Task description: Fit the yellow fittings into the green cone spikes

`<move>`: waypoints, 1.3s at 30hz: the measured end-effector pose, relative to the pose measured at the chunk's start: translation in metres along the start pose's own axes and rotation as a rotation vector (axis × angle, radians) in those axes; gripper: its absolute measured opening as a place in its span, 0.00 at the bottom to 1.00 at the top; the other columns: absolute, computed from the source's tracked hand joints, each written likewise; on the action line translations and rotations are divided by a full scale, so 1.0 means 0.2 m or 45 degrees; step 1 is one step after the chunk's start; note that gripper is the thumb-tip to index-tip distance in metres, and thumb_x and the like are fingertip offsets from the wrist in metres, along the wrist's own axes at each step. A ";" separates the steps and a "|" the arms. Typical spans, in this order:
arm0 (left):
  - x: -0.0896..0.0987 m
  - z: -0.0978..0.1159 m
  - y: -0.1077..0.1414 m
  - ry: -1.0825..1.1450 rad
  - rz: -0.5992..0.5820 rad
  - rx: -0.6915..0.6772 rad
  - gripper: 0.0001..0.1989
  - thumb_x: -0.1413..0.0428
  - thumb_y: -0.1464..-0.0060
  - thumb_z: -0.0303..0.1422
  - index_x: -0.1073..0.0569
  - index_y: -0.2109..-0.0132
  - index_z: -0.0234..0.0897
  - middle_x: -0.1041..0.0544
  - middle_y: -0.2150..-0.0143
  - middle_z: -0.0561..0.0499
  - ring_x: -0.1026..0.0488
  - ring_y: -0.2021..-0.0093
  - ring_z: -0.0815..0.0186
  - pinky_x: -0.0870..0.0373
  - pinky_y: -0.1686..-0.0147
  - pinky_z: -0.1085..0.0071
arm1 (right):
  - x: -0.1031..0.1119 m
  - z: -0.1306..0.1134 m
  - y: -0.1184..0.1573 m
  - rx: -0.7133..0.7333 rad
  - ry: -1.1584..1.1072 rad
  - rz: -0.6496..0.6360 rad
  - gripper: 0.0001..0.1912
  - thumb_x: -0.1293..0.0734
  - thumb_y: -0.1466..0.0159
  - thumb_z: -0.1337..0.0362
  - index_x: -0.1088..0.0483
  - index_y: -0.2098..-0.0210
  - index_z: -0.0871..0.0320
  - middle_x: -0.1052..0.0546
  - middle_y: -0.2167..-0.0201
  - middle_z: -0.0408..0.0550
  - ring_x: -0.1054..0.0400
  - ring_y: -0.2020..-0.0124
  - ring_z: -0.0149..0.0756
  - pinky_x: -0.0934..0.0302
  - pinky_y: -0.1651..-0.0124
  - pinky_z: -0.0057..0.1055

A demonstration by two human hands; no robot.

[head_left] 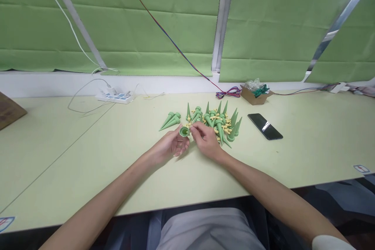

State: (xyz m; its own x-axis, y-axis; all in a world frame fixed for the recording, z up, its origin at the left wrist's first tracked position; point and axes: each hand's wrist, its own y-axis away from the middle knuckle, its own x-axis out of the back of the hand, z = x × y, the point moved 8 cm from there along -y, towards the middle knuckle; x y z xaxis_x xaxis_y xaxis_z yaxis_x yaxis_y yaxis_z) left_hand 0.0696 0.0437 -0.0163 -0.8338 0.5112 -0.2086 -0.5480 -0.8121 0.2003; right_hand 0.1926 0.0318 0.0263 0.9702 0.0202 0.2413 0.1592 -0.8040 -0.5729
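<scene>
My left hand (pixel 175 144) is closed around a green plant watering spike (pixel 184 131), whose hollow round end faces up toward me. Right beside its rim, the thumb and fingers of my right hand (pixel 205 138) are pinched together. What they grip is too small to make out; a bit of pale yellow shows close to the fingertips. Behind and to the right of my hands is a pile of green spikes (pixel 219 124), some upright and some lying down, with several small yellow valve pieces (pixel 226 128) among them. A few more spikes (pixel 170 121) lie together just beyond my left hand.
A black phone (pixel 265 126) lies to the right of the pile. Farther back are a small cardboard box (pixel 254 97) with plastic wrap and green material, a coiled cable (pixel 229 93) and a white power strip (pixel 115 97). A brown object (pixel 10 110) sits at the far left.
</scene>
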 end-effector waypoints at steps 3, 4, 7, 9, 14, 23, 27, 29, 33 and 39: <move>-0.01 0.00 0.00 0.117 0.014 -0.014 0.21 0.44 0.39 0.50 0.25 0.64 0.34 0.25 0.69 0.49 0.34 0.79 0.73 0.46 0.85 0.78 | 0.00 0.00 0.00 -0.001 0.017 -0.007 0.13 0.40 0.28 0.57 0.34 0.67 0.55 0.33 0.75 0.41 0.43 0.76 0.31 0.48 0.71 0.30; -0.01 0.01 0.01 0.119 0.021 -0.025 0.20 0.43 0.39 0.49 0.25 0.64 0.34 0.25 0.68 0.49 0.34 0.79 0.74 0.47 0.85 0.78 | 0.00 0.00 0.00 -0.002 0.029 -0.008 0.13 0.40 0.28 0.57 0.34 0.66 0.55 0.33 0.74 0.42 0.42 0.75 0.31 0.48 0.71 0.30; -0.01 0.03 0.01 0.072 0.029 -0.064 0.20 0.42 0.40 0.48 0.25 0.64 0.33 0.26 0.70 0.49 0.35 0.80 0.74 0.46 0.84 0.77 | 0.00 0.00 0.00 -0.001 0.043 -0.016 0.13 0.40 0.28 0.57 0.34 0.66 0.55 0.33 0.75 0.41 0.42 0.75 0.31 0.48 0.70 0.30; -0.01 0.05 0.02 0.020 0.009 -0.099 0.21 0.42 0.39 0.49 0.26 0.65 0.32 0.29 0.74 0.51 0.36 0.80 0.73 0.44 0.84 0.77 | 0.00 0.01 -0.01 -0.003 0.031 -0.026 0.13 0.40 0.28 0.57 0.35 0.67 0.55 0.34 0.76 0.40 0.43 0.76 0.31 0.49 0.71 0.30; 0.00 0.09 0.03 -0.223 -0.002 -0.235 0.22 0.42 0.39 0.50 0.29 0.68 0.34 0.36 0.79 0.55 0.36 0.79 0.71 0.41 0.81 0.75 | -0.01 0.02 -0.01 -0.042 0.023 -0.035 0.14 0.41 0.29 0.55 0.37 0.69 0.55 0.40 0.78 0.38 0.47 0.77 0.30 0.52 0.72 0.30; 0.03 0.12 0.04 -0.565 0.052 -0.365 0.16 0.42 0.39 0.46 0.23 0.57 0.36 0.30 0.74 0.53 0.35 0.77 0.70 0.37 0.76 0.72 | 0.00 0.03 -0.02 -0.102 0.011 -0.033 0.17 0.41 0.29 0.54 0.40 0.72 0.55 0.41 0.78 0.38 0.48 0.77 0.30 0.53 0.72 0.30; 0.02 0.13 0.04 -0.627 0.090 -0.396 0.16 0.40 0.42 0.46 0.22 0.60 0.36 0.30 0.73 0.52 0.35 0.76 0.69 0.37 0.76 0.71 | 0.00 0.05 -0.02 -0.135 0.006 -0.038 0.16 0.40 0.30 0.55 0.40 0.73 0.55 0.41 0.78 0.39 0.48 0.76 0.31 0.52 0.72 0.30; 0.02 0.14 0.04 -0.707 0.143 -0.457 0.16 0.40 0.42 0.46 0.23 0.63 0.36 0.31 0.72 0.52 0.34 0.75 0.68 0.37 0.76 0.71 | -0.01 0.06 -0.03 -0.152 0.005 -0.040 0.16 0.40 0.31 0.55 0.40 0.73 0.55 0.41 0.79 0.39 0.48 0.77 0.31 0.53 0.72 0.31; 0.02 0.20 0.08 -0.963 0.312 -0.684 0.17 0.41 0.40 0.44 0.26 0.71 0.36 0.32 0.68 0.50 0.33 0.69 0.66 0.36 0.73 0.71 | 0.00 0.09 -0.03 -0.196 0.007 -0.032 0.17 0.39 0.31 0.54 0.40 0.74 0.54 0.41 0.79 0.39 0.49 0.77 0.31 0.54 0.72 0.31; 0.00 0.24 0.11 -1.169 0.408 -0.852 0.13 0.42 0.39 0.40 0.24 0.68 0.37 0.29 0.61 0.48 0.34 0.71 0.69 0.35 0.74 0.72 | 0.00 0.11 -0.03 -0.206 0.000 -0.001 0.17 0.39 0.31 0.54 0.39 0.74 0.55 0.41 0.79 0.39 0.50 0.77 0.31 0.54 0.73 0.31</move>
State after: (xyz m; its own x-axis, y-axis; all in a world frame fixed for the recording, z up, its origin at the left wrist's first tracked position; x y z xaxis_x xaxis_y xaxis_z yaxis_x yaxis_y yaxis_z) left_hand 0.0553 0.0396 0.0337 -0.8125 0.0462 0.5811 -0.3883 -0.7864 -0.4803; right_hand 0.1947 0.0494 0.0133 0.9701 0.0210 0.2418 0.1287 -0.8891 -0.4392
